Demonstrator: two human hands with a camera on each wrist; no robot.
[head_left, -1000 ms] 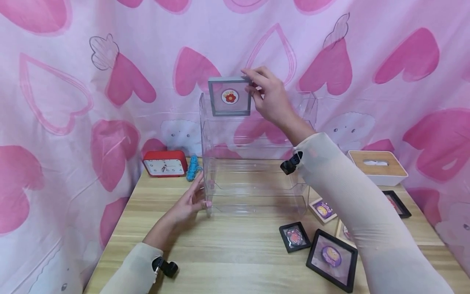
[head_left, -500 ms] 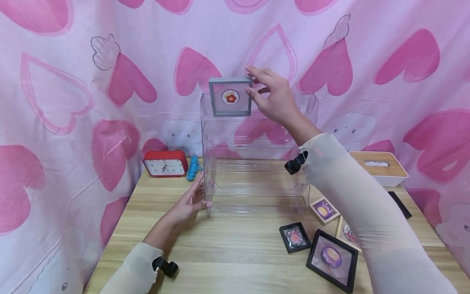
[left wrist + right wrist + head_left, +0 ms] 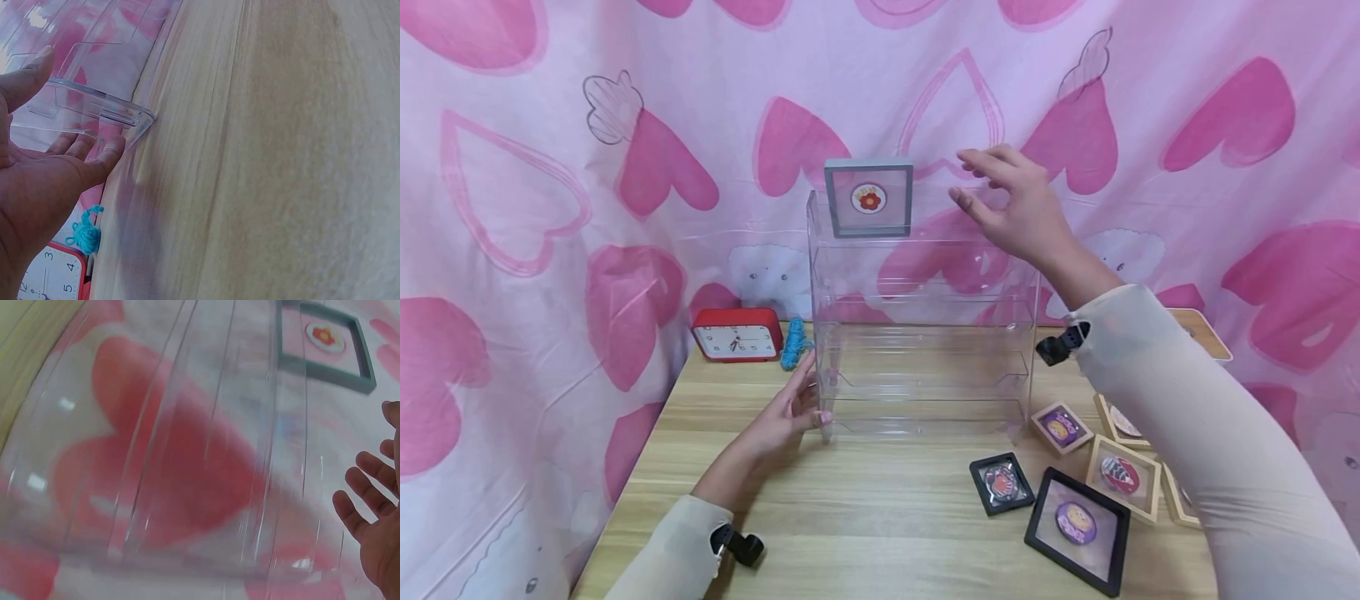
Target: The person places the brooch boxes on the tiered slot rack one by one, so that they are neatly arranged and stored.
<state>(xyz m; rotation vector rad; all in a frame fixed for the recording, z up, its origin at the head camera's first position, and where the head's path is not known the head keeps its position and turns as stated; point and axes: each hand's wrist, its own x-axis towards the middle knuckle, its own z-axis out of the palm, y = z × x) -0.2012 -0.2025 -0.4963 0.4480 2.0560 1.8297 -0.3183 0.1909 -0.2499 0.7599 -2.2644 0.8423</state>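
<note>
The left hand [image 3: 784,417], fingers extended, touches the clear rack [image 3: 925,389] at left. Farther, the right hand [image 3: 1018,202], fingers apart, hangs right of the grey frame [image 3: 886,212], seemingly seated on top; a sleeve [image 3: 1195,417] mostly hides the wood-topped box [image 3: 1208,333].

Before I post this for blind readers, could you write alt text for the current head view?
A gray frame with a flower badge stands at the top left of a clear tiered rack, a person's right hand apart from it. The left hand touches the rack's lower left side, a red clock stands beyond, and framed badges lie at right.
</note>
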